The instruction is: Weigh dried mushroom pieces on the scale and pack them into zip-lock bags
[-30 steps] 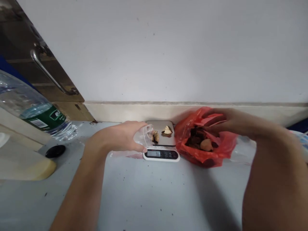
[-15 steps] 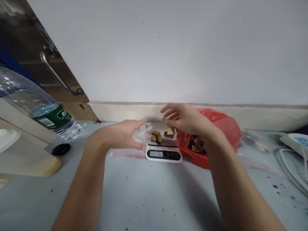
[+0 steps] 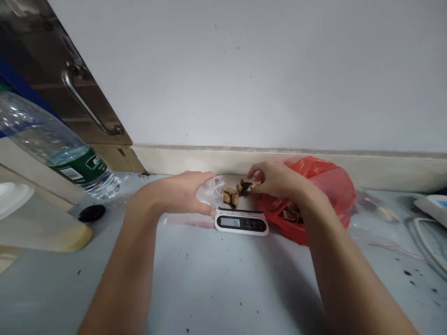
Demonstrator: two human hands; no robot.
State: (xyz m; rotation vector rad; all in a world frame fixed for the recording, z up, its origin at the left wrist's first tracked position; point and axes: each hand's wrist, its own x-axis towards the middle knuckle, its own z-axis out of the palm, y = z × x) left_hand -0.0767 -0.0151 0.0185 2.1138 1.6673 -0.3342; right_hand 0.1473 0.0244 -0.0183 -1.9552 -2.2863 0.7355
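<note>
A small white digital scale [image 3: 241, 230] sits near the wall, its display reading about 9.6. Brown pieces that look like dried mushroom [image 3: 231, 197] lie on its platform. My left hand [image 3: 185, 190] is closed around a clear plastic bag [image 3: 211, 191], whose mouth faces the scale's left side. Over the platform's right side, my right hand [image 3: 277, 180] has its fingers curled and pinched on a brown dried mushroom piece [image 3: 255, 184]; the fingertips are partly hidden. Beneath my right forearm, a red plastic bag [image 3: 328, 186] stands open with more pieces inside.
At left, a large water bottle [image 3: 80, 163] leans near a translucent container [image 3: 42, 223] and a black round lid [image 3: 91, 213]. A white device with a cable [image 3: 433, 204] lies far right, beyond another clear bag [image 3: 377, 209]. The white wall [image 3: 244, 83] bounds the back.
My right hand has lowered from above the scale to the mushroom pieces on its right, and its fingers have closed there. My left hand still holds the clear bag. The view has shifted slightly.
</note>
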